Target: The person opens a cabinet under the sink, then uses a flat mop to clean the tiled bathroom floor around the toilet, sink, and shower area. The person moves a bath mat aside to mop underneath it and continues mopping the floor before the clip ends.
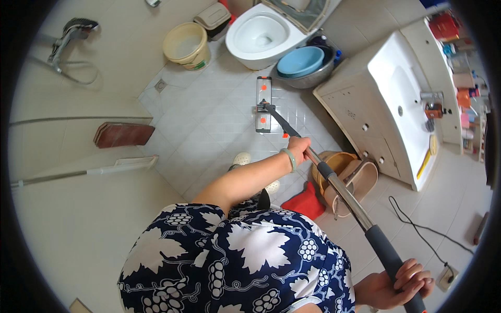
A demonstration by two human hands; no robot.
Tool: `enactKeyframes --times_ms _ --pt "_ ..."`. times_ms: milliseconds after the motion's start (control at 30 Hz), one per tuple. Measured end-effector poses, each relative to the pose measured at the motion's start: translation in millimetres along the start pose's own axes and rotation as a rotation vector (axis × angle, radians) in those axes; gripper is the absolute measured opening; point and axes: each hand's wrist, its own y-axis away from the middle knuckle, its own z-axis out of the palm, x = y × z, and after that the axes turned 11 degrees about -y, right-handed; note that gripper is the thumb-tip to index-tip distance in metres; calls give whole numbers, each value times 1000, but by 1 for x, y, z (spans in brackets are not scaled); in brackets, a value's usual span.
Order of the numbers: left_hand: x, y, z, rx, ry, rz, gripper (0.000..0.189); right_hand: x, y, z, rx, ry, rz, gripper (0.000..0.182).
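Note:
A flat mop with a long metal pole slants across the view from lower right to upper middle. Around the lower part of the pole, near its dark joint, my left hand is closed; a pale green bangle circles that wrist. My right hand grips the dark grey foam handle close to the upper end. The flat mop head lies on the wet-looking tiled floor, in front of the toilet. Its underside is hidden.
Right of the mop head sit blue and metal basins. A cream bucket and lidded bin stand left of the toilet. A washbasin cabinet, tubs and red cloth are to the right. A black cord runs to an outlet.

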Motion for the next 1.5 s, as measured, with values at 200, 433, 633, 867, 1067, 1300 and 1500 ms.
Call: enactKeyframes --times_ms 200,433,633,867,1067,1300,1500 --pt "56 -15 -79 104 185 126 18 40 11 41 -7 -165 164 9" --pt "86 -36 -196 259 196 178 10 80 45 77 -89 -187 420 11" --pt "89 -44 -273 367 281 186 15 120 85 77 -191 -264 547 10" --pt "33 -22 -274 399 370 147 17 78 102 -11 -193 -356 559 28" --pt "-77 11 -167 346 219 95 24 4 85 -142 19 -282 357 34" --pt "-243 84 -70 209 -76 26 12 -149 115 -261 25 -233 17 26" --pt "-370 135 8 94 -452 -30 12 -247 135 -283 4 -165 -162 15"
